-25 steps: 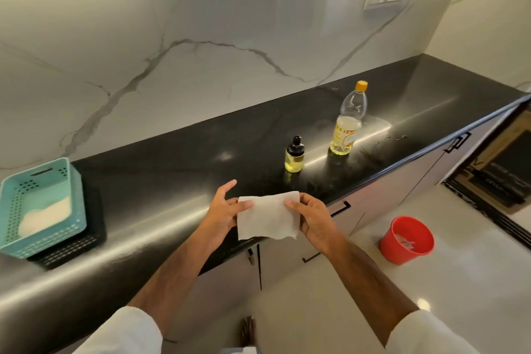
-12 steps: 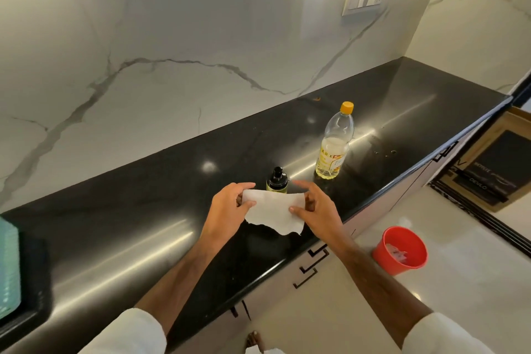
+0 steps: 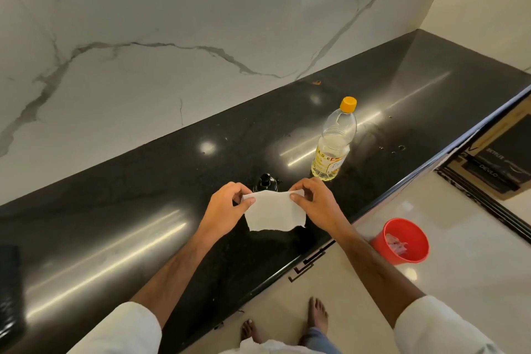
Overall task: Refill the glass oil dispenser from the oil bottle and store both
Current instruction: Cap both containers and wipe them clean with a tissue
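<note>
A white paper tissue (image 3: 273, 214) hangs between my two hands above the black countertop (image 3: 143, 224). My left hand (image 3: 227, 207) pinches its left top corner and my right hand (image 3: 314, 201) pinches the right one. Just behind the tissue stands the glass oil dispenser (image 3: 265, 182); only its black cap shows, the body is hidden by the tissue. The clear plastic oil bottle (image 3: 334, 141), with a yellow cap and yellow label and partly filled with pale oil, stands upright to the right of the dispenser.
A red bucket (image 3: 402, 241) with crumpled waste sits on the floor to the right, below the counter edge. Small oil drops (image 3: 398, 148) dot the countertop right of the bottle. Drawer handles (image 3: 307, 266) run under the counter front. My bare feet (image 3: 316, 315) stand below.
My view has shifted right and closer; the teal basket has left the frame. Both hands have carried the tissue forward over the counter until it covers the dispenser's body.
</note>
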